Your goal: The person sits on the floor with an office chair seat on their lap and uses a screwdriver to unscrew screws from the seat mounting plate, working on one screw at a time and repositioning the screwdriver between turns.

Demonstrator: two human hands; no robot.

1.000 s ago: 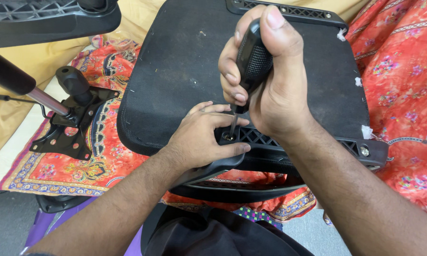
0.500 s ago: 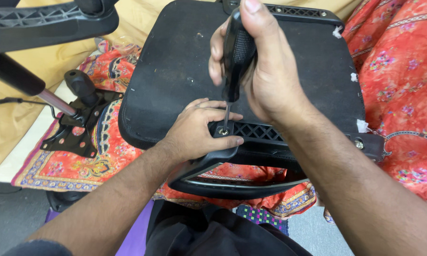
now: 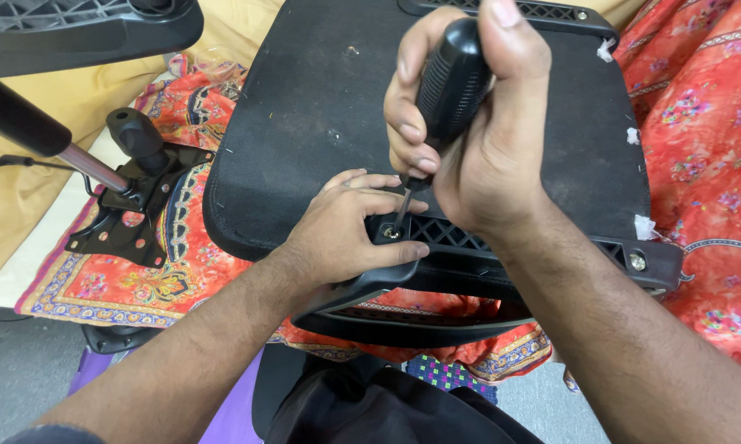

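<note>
- The right hand (image 3: 477, 156) is closed tight round the black handle of a screwdriver (image 3: 452, 82), held nearly upright, tip down on a screw (image 3: 393, 234).
- The left hand (image 3: 346, 230) lies half curled over the armrest bracket (image 3: 502, 247), thumb along its front edge, touching the screw's spot.
- The bracket sits at the near edge of the upturned seat (image 3: 304, 107).
- Left of the seat, a metal plate with a lever (image 3: 132, 197) rests on the patterned cloth (image 3: 699, 140); bare seat lies open beyond the hands.
</note>
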